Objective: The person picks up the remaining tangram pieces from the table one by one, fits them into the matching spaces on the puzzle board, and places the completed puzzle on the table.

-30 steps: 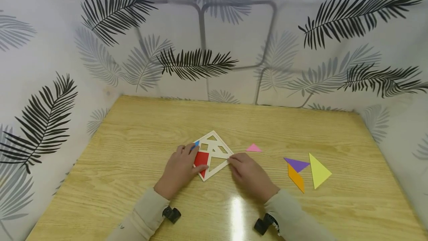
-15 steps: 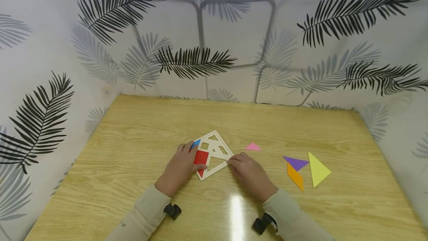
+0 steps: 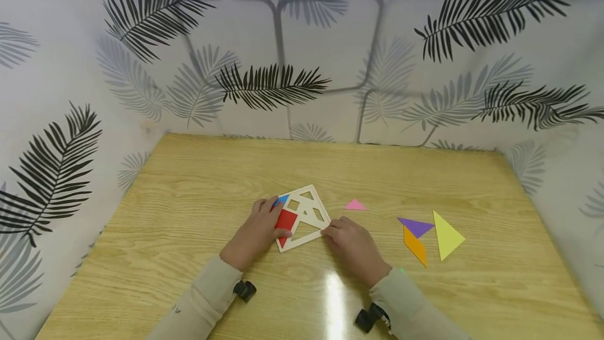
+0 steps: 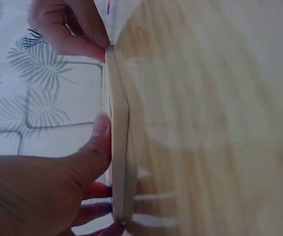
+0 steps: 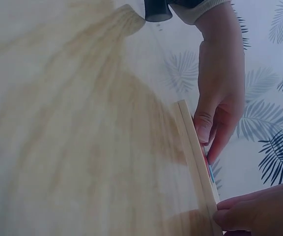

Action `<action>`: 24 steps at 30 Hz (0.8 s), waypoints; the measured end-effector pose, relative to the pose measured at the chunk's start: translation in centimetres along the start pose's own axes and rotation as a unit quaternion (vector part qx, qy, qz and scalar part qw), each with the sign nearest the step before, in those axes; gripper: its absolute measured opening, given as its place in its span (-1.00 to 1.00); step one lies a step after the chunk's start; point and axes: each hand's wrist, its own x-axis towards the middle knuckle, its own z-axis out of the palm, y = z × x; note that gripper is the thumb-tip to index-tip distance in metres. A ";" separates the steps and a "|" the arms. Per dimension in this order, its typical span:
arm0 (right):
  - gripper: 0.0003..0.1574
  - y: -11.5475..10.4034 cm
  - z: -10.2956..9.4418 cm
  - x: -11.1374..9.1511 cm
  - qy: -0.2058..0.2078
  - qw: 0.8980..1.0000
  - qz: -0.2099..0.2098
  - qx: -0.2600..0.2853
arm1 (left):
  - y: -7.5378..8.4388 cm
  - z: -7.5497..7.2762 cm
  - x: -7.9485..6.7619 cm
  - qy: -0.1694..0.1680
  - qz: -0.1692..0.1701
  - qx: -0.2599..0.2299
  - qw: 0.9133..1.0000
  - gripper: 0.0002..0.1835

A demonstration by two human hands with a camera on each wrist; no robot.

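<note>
A pale wooden tangram board (image 3: 304,239) lies slightly turned on the table, with several bare cutouts. Along its left side sit a red piece (image 3: 286,219) and a blue piece (image 3: 283,199), both partly covered by fingers. My left hand (image 3: 254,235) grips that left side, thumb over the red piece and fingers at the outer edge. At the right corner, my right hand (image 3: 351,245) pinches the frame between thumb and fingers. The left wrist view shows the board's side edge (image 4: 119,147) close over the tabletop, with both hands on it.
A pink triangle (image 3: 356,204) lies just right of the board. Farther right are a purple triangle (image 3: 417,226), an orange parallelogram (image 3: 415,247) and a large yellow triangle (image 3: 446,236). A bit of green (image 3: 402,271) peeks out beside the right sleeve. Patterned cloth (image 3: 325,56) hangs behind the wooden table (image 3: 212,167).
The board has turned clockwise between my hands, its top corner swinging right and its bottom corner left. Both hands keep their hold. The green bit has come into view by the right sleeve.
</note>
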 end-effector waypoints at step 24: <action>-0.82 -1.5 -1.1 -1.8 0.016 0.999 0.003 -0.033 | 0.2 -1.0 2.4 -0.116 0.046 -0.050 0.991 -0.19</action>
